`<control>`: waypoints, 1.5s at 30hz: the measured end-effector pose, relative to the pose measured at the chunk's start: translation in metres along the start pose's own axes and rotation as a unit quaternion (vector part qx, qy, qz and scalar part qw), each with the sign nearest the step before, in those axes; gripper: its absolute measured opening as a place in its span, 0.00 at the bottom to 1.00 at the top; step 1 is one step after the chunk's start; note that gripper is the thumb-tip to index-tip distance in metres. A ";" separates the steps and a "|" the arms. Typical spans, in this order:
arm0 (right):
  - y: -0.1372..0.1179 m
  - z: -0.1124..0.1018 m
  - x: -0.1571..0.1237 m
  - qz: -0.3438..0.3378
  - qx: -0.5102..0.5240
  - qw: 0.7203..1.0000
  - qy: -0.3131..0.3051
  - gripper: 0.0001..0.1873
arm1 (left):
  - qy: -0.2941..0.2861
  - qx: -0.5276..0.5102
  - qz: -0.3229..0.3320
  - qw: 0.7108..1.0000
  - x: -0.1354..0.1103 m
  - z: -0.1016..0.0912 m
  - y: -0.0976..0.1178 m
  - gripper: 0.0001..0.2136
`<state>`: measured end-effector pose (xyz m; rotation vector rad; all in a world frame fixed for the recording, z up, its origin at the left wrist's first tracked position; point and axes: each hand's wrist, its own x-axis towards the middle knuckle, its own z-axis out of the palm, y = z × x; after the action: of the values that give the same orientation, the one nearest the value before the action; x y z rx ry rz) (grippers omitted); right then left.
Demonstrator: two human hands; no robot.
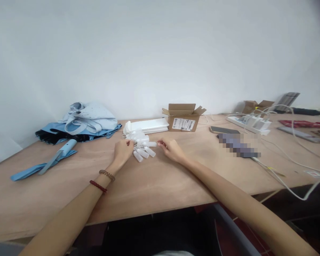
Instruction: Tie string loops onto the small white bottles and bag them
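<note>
My left hand and my right hand reach out over a wooden table. Between them lies a cluster of small white tube-like pieces. One white tube spans the gap from hand to hand, and both hands pinch its ends with curled fingers. Two bracelets circle my left wrist. Just behind the cluster sits a stack of flat white packets.
An open cardboard box stands behind the packets. Blue fabric and a bag lie at back left, a blue folded umbrella nearer. To the right are a phone, a power strip and trailing white cables.
</note>
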<state>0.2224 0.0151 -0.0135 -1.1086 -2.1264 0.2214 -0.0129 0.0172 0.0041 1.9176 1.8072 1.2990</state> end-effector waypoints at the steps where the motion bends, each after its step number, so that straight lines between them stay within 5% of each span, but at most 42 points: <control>1: 0.001 0.000 0.000 0.002 0.000 1.000 -0.001 0.11 | 0.003 0.020 0.012 1.000 0.000 0.000 0.000 0.12; 11: 0.012 0.001 0.004 0.006 -0.085 0.996 -0.011 0.10 | -0.006 0.038 -0.011 0.999 -0.001 0.000 0.004 0.12; 20: 0.032 0.007 0.064 -0.043 -0.352 0.931 -0.088 0.21 | -0.006 0.008 0.009 1.000 -0.005 0.001 0.004 0.13; 36: 0.041 0.024 0.090 0.025 -0.358 0.930 -0.075 0.20 | -0.021 -0.006 0.010 1.000 -0.009 0.008 0.004 0.11; 45: 0.043 0.020 0.096 0.007 -0.363 0.929 -0.070 0.23 | -0.008 -0.053 -0.013 0.999 -0.008 0.007 0.003 0.14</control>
<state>0.2009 0.1187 0.0024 -1.5464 -2.3956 -0.5464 -0.0045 0.0123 -0.0013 1.8391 1.7142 1.3396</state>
